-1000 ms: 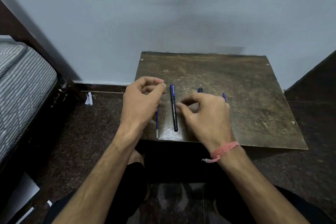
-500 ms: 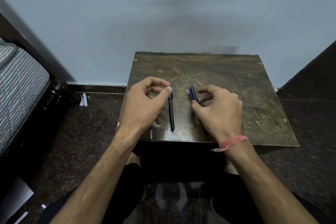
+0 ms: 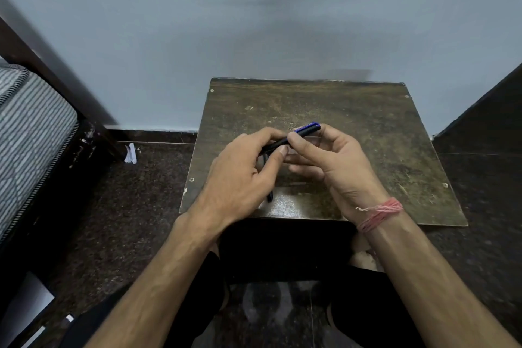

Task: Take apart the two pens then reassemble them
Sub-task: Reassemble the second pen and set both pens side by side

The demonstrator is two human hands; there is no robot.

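A dark pen with a blue end (image 3: 306, 128) is held level above the small wooden table (image 3: 353, 127). My right hand (image 3: 330, 161) pinches its blue end between thumb and fingers. My left hand (image 3: 243, 178) grips the pen's dark left part. A second dark pen (image 3: 269, 196) lies on the table under my left hand, with only its near tip showing. Any other loose pen parts are hidden by my hands.
The table stands against a pale wall (image 3: 254, 22). A bed with a striped mattress (image 3: 31, 133) is at the left. A dark cabinet side (image 3: 491, 110) rises at the right. A scrap of paper (image 3: 130, 153) lies on the dark floor.
My right hand picked a pen off the table and lifted it. My left hand moved right and took hold of its other end. The first dark pen stays on the table.
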